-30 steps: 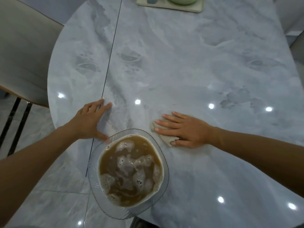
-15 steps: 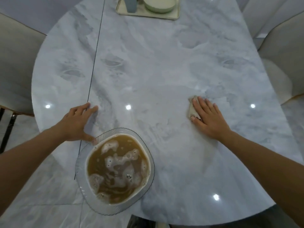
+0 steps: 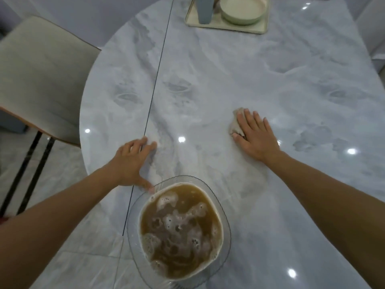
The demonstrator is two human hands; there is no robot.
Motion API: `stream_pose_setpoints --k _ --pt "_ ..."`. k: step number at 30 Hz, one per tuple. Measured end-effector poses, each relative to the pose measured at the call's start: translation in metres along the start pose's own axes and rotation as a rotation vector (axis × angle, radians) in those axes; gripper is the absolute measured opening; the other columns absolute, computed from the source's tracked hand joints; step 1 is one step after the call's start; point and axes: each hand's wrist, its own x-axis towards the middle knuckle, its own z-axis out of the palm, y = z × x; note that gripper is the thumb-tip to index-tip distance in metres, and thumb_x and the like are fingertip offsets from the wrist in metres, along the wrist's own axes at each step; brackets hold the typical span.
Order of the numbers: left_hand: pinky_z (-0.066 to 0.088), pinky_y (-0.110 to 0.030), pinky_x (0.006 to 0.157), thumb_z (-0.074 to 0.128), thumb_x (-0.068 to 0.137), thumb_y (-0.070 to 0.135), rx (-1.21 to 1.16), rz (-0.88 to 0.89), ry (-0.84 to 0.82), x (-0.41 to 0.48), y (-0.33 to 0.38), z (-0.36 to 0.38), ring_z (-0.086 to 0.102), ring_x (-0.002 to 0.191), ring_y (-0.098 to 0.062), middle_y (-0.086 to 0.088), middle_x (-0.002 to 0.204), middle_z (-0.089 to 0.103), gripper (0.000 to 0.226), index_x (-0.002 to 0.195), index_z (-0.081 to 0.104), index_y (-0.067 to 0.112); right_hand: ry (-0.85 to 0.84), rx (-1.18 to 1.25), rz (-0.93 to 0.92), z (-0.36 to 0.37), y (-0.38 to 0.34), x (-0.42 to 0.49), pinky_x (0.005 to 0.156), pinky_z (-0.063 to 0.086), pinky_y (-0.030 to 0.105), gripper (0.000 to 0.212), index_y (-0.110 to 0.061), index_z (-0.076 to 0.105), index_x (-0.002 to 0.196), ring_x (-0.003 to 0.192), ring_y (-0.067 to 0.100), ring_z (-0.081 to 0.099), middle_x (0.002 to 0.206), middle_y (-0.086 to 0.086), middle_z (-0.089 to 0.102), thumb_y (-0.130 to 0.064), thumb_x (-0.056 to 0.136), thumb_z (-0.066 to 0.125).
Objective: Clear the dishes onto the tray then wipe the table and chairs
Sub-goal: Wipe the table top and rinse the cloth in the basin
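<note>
My right hand [image 3: 255, 136] lies flat on a small grey-beige cloth [image 3: 235, 122] and presses it onto the marble table [image 3: 218, 71], right of centre. My left hand [image 3: 131, 163] rests palm-down with spread fingers on the table near the dark seam, its thumb touching the rim of a clear bowl [image 3: 227, 230] of brown foamy water at the near edge. At the far end a cream tray [image 3: 225, 29] holds a pale green bowl [image 3: 241, 11] and a blue-grey cup [image 3: 205, 9].
A beige upholstered chair [image 3: 39, 76] with black legs stands at the table's left side. Part of another pale chair [image 3: 375, 38] shows at the far right. The bowl of water overhangs the near table edge. Grey tiled floor lies below.
My right hand slid the cloth from beside the bowl out to the right and then a little farther from me. The left hand stayed on the table by the bowl.
</note>
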Motion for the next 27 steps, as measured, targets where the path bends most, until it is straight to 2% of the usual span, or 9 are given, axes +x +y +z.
stream_pose_setpoints --k 3,6,10,14,20,24,27 --pt "0.011 -0.054 0.128 0.072 0.051 0.092 0.004 0.005 0.001 0.001 -0.001 -0.001 -0.001 0.159 -0.035 -0.007 0.172 -0.012 0.153 0.164 -0.011 0.031 -0.018 -0.019 -0.098 0.006 -0.041 0.040 0.127 0.002 0.049 0.083 -0.028 0.003 0.165 0.160 0.029 0.001 0.174 0.000 -0.001 -0.068 0.094 0.013" --pt "0.007 -0.054 0.128 0.076 0.053 0.088 -0.026 0.009 -0.015 0.003 0.000 0.001 -0.005 0.159 -0.035 -0.006 0.172 -0.015 0.151 0.164 -0.011 0.032 -0.039 -0.043 -0.190 0.014 -0.087 0.076 0.128 -0.002 0.047 0.075 -0.028 -0.002 0.165 0.160 0.027 -0.004 0.173 -0.001 -0.006 -0.062 0.103 0.023" --pt "0.009 -0.056 0.128 0.078 0.056 0.084 -0.026 0.011 -0.011 0.004 -0.003 0.004 -0.005 0.159 -0.036 -0.007 0.172 -0.014 0.149 0.164 -0.011 0.031 -0.070 -0.045 -0.323 0.025 -0.165 0.115 0.128 -0.006 0.047 0.074 -0.029 -0.004 0.165 0.159 0.025 -0.008 0.173 -0.002 -0.008 -0.060 0.104 0.025" --pt "0.010 -0.057 0.128 0.073 0.056 0.089 0.004 0.012 -0.011 0.006 -0.008 0.008 -0.006 0.159 -0.036 -0.007 0.173 -0.015 0.150 0.163 -0.015 0.032 -0.087 -0.016 -0.339 0.034 -0.208 0.136 0.128 -0.007 0.046 0.074 -0.029 -0.003 0.165 0.159 0.024 -0.010 0.173 -0.003 -0.008 -0.061 0.104 0.023" --pt "0.008 -0.054 0.129 0.064 0.052 0.097 0.001 0.012 -0.019 0.007 -0.014 0.011 -0.010 0.159 -0.033 -0.004 0.172 -0.019 0.152 0.161 -0.021 0.033 -0.112 0.026 -0.322 0.029 -0.201 0.136 0.127 -0.010 0.046 0.069 -0.029 -0.003 0.165 0.159 0.022 -0.013 0.173 -0.005 -0.010 -0.060 0.106 0.015" --pt "0.005 -0.048 0.129 0.026 0.034 0.113 -0.049 0.050 0.014 0.006 -0.021 0.015 -0.006 0.159 -0.032 -0.001 0.172 -0.017 0.153 0.159 -0.024 0.040 -0.063 0.013 -0.222 0.024 -0.152 0.125 0.128 -0.007 0.048 0.069 -0.029 0.000 0.165 0.159 0.022 -0.010 0.173 -0.003 -0.007 -0.059 0.106 0.019" --pt "0.011 -0.051 0.129 0.028 0.034 0.114 -0.069 0.058 0.019 0.006 -0.024 0.019 -0.002 0.159 -0.034 -0.002 0.173 -0.014 0.150 0.155 -0.029 0.045 -0.034 0.028 -0.105 0.015 -0.103 0.115 0.128 -0.005 0.048 0.070 -0.030 0.000 0.165 0.159 0.025 -0.007 0.173 -0.003 -0.006 -0.059 0.106 0.022"
